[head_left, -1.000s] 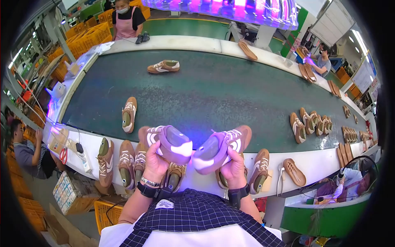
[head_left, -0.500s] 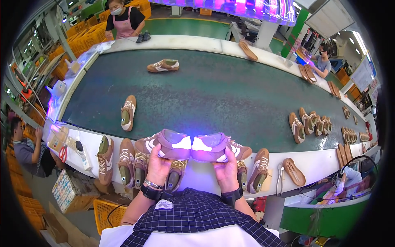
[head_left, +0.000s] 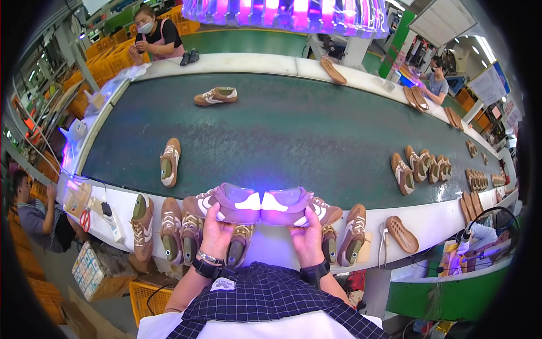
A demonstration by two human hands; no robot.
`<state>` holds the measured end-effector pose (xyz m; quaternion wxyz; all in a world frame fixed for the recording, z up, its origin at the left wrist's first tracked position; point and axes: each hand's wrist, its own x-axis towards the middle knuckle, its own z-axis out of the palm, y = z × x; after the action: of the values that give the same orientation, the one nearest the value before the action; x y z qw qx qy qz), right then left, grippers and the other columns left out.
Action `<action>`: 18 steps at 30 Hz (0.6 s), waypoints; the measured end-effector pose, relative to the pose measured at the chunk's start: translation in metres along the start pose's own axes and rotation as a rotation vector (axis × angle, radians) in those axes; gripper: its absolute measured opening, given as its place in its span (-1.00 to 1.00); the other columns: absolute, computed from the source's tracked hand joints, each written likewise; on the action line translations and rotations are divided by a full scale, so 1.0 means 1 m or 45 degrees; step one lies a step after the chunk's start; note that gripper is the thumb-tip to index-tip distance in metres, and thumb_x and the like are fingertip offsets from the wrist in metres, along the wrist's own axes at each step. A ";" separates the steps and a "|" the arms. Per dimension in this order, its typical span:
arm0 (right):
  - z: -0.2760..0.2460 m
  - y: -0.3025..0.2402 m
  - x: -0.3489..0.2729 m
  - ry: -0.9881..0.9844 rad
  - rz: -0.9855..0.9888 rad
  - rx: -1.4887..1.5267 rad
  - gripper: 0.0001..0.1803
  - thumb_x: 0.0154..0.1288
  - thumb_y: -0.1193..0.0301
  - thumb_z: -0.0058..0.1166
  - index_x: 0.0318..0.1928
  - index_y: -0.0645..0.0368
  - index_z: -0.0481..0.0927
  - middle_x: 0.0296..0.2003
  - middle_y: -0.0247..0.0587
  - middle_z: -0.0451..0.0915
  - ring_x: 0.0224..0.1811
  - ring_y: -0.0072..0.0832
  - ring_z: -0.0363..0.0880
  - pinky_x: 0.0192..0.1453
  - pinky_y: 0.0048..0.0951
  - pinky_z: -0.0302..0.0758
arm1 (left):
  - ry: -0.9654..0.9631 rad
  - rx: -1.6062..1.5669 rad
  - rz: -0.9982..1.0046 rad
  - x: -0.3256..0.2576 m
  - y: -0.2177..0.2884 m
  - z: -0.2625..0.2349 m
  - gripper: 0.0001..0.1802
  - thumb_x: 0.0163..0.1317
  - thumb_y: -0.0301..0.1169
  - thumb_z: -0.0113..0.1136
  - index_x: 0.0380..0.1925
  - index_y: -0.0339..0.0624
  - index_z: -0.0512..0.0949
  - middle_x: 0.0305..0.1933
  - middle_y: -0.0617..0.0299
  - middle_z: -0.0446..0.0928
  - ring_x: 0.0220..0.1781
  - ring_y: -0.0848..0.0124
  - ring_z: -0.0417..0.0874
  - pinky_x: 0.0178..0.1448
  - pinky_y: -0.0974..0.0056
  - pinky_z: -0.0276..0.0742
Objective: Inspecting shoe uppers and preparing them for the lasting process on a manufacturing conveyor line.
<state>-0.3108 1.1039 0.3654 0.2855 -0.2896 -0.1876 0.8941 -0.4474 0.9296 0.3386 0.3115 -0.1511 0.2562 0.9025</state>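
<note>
A brown sneaker with a white heel patch (head_left: 230, 204) is in my left hand (head_left: 216, 234), fingers closed round its sole. My right hand (head_left: 306, 237) grips a matching brown sneaker (head_left: 293, 208) the same way. Their heels meet or nearly meet, toes pointing outward, under violet light at the belt's near edge. Between the wrists and beside them, more brown sneakers stand on the white ledge, such as one at the left (head_left: 142, 229) and one at the right (head_left: 353, 234).
The green conveyor belt (head_left: 271, 135) carries a near-left sneaker (head_left: 170, 163), a far sneaker (head_left: 217, 96) and a group at right. Loose soles (head_left: 402, 234), red scissors (head_left: 85, 220) and a power strip (head_left: 113, 226) lie on the ledge. A violet lamp (head_left: 282, 17) hangs ahead; co-workers sit around.
The two sneakers stay heel to heel in my hands, nearly still. My view has shifted slightly. The co-worker across the belt has raised their hands.
</note>
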 end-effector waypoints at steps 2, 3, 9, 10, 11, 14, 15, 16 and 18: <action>-0.003 0.002 0.000 -0.044 -0.001 0.009 -0.51 0.25 0.30 0.07 0.18 0.09 0.37 0.13 -0.24 0.45 0.19 -0.30 0.40 0.23 -0.01 0.37 | 0.010 0.005 0.008 -0.001 0.000 0.000 -0.57 0.17 -0.32 0.19 0.05 -0.14 0.42 0.06 0.23 0.50 0.11 0.30 0.50 0.21 0.10 0.45; -0.001 0.001 0.001 -0.046 -0.003 0.008 -0.51 0.25 0.30 0.07 0.18 0.09 0.37 0.13 -0.24 0.45 0.19 -0.30 0.40 0.23 -0.01 0.37 | 0.008 0.004 0.009 0.000 0.000 0.001 -0.57 0.17 -0.32 0.19 0.05 -0.14 0.42 0.06 0.23 0.50 0.11 0.30 0.50 0.21 0.10 0.45; -0.005 0.000 0.001 -0.131 -0.026 0.022 -0.52 0.27 0.30 0.05 0.18 0.12 0.36 0.12 -0.27 0.46 0.18 -0.32 0.41 0.25 -0.13 0.38 | -0.002 0.068 0.073 -0.006 0.002 0.010 -0.56 0.18 -0.34 0.19 0.06 -0.16 0.41 0.06 0.23 0.50 0.12 0.32 0.50 0.23 0.11 0.43; -0.004 -0.002 -0.001 -0.120 -0.020 -0.001 -0.52 0.27 0.31 0.05 0.18 0.12 0.36 0.11 -0.28 0.46 0.18 -0.34 0.42 0.26 -0.16 0.37 | -0.008 0.075 0.092 -0.007 0.002 0.009 -0.56 0.18 -0.35 0.18 0.07 -0.17 0.40 0.06 0.23 0.50 0.12 0.32 0.50 0.24 0.12 0.42; -0.003 -0.003 -0.003 -0.110 -0.014 -0.024 -0.52 0.27 0.32 0.04 0.19 0.13 0.36 0.11 -0.28 0.47 0.17 -0.36 0.42 0.27 -0.19 0.37 | -0.013 0.083 0.110 -0.008 0.002 0.009 -0.56 0.19 -0.36 0.17 0.07 -0.17 0.40 0.07 0.23 0.50 0.13 0.33 0.49 0.24 0.13 0.41; 0.001 -0.006 -0.009 -0.127 -0.042 -0.047 -0.53 0.27 0.34 0.04 0.19 0.12 0.35 0.11 -0.30 0.47 0.17 -0.39 0.43 0.28 -0.20 0.36 | -0.045 0.136 0.159 -0.011 0.003 0.013 -0.55 0.19 -0.37 0.16 0.09 -0.19 0.39 0.08 0.22 0.49 0.13 0.33 0.49 0.26 0.14 0.38; 0.002 -0.008 -0.010 -0.139 -0.055 -0.049 -0.53 0.27 0.35 0.03 0.19 0.12 0.35 0.10 -0.30 0.47 0.17 -0.40 0.43 0.29 -0.23 0.34 | -0.051 0.147 0.161 -0.012 0.004 0.013 -0.53 0.19 -0.38 0.16 0.11 -0.18 0.37 0.09 0.23 0.47 0.14 0.33 0.48 0.27 0.14 0.38; 0.003 -0.008 -0.011 -0.139 -0.056 -0.050 -0.53 0.27 0.35 0.03 0.19 0.12 0.35 0.10 -0.30 0.47 0.17 -0.40 0.43 0.29 -0.23 0.34 | -0.051 0.146 0.160 -0.012 0.005 0.013 -0.53 0.19 -0.38 0.16 0.11 -0.18 0.37 0.09 0.23 0.47 0.14 0.33 0.48 0.27 0.14 0.38; 0.003 -0.009 -0.012 -0.162 -0.069 -0.069 -0.53 0.28 0.35 0.03 0.19 0.12 0.35 0.10 -0.30 0.47 0.17 -0.40 0.42 0.29 -0.23 0.34 | -0.089 0.174 0.168 -0.011 0.006 0.014 -0.52 0.19 -0.39 0.15 0.13 -0.17 0.35 0.10 0.23 0.46 0.15 0.33 0.47 0.28 0.14 0.37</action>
<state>-0.3012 1.1032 0.3773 0.2890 -0.2347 -0.2373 0.8973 -0.4442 0.9277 0.3569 0.2698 -0.0809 0.3154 0.9062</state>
